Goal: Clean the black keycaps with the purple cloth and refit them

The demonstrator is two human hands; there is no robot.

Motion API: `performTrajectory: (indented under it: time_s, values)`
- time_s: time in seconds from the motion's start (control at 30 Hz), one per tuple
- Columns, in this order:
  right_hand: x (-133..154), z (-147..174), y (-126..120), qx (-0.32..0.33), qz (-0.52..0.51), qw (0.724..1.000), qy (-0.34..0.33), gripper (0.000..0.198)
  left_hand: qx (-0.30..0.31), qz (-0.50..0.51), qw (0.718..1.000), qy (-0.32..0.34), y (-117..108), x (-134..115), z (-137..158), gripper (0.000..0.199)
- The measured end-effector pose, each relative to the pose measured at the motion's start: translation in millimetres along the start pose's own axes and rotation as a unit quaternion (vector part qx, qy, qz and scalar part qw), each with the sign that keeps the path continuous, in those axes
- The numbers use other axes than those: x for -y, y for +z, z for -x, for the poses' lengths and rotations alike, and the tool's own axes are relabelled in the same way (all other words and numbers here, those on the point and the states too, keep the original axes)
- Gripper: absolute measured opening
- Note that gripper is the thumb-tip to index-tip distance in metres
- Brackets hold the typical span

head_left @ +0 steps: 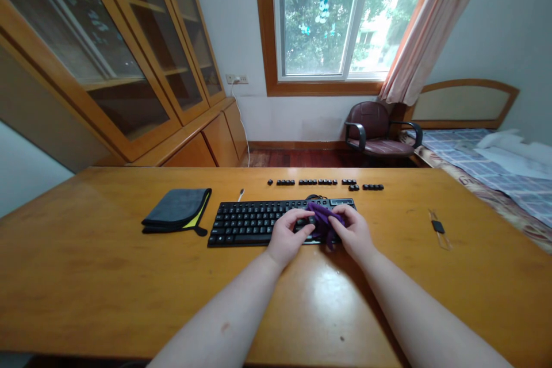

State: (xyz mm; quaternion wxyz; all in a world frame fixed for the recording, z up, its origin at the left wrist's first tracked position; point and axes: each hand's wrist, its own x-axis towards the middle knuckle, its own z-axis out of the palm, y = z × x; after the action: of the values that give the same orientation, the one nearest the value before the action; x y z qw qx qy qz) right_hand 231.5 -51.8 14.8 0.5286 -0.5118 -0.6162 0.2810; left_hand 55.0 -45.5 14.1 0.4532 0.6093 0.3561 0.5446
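A black keyboard (248, 223) lies on the wooden desk, its right part covered by my hands and a purple cloth (321, 219). My left hand (290, 233) is over the keyboard, thumb and forefinger pinching a small black keycap (311, 220) against the cloth's edge. Bunched in the fingers of my right hand (351, 230), the cloth hangs down over the keyboard's right side. Several loose black keycaps (319, 182) are lined up in a row behind the keyboard.
Left of the keyboard lies a folded grey cloth (175, 207) with yellow lining. A small white brush (240, 194) is behind the keyboard. A wire keycap puller (437, 226) rests on the desk (107, 282) at right. Beyond stand a chair (371, 126) and a bed.
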Motion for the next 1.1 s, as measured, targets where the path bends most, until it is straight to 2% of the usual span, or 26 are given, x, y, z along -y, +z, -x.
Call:
performTrajectory:
  time_s: [0.17, 0.27, 0.4, 0.5, 0.57, 0.7, 0.77, 0.93, 1.1]
  values:
    - [0, 3, 7, 0.051, -0.142, 0.986, 0.073, 0.018, 0.006, 0.032, 0.998, -0.056, 6, 5, 3, 0.024]
    - [-4, 4, 7, 0.074, -0.161, 0.981, 0.079, 0.017, 0.028, 0.069, 0.994, -0.074, 8, 7, 2, 0.020]
    - [-7, 3, 5, 0.093, -0.172, 0.979, 0.061, 0.022, 0.021, 0.057, 0.996, -0.061, 9, 5, 2, 0.017]
    - [-6, 3, 5, 0.099, -0.198, 0.971, 0.091, 0.020, 0.018, 0.070, 0.994, -0.081, 9, 2, 3, 0.018]
    - [-5, 4, 8, 0.102, -0.233, 0.960, 0.117, 0.024, 0.013, 0.074, 0.993, -0.089, 9, 1, 3, 0.018]
    - [-9, 6, 11, 0.136, -0.332, 0.920, 0.157, 0.028, -0.017, 0.057, 0.995, -0.085, 8, 1, 4, 0.018]
    - [-11, 6, 12, 0.152, -0.345, 0.910, 0.171, 0.028, -0.018, 0.051, 0.995, -0.078, 8, 3, 4, 0.018]
    - [-2, 3, 10, 0.160, -0.303, 0.924, 0.170, 0.031, 0.005, 0.033, 0.998, -0.060, 8, 4, 6, 0.015]
    - [8, 0, 6, 0.158, -0.237, 0.954, 0.098, 0.019, 0.013, 0.025, 0.998, -0.048, 7, 6, 6, 0.012]
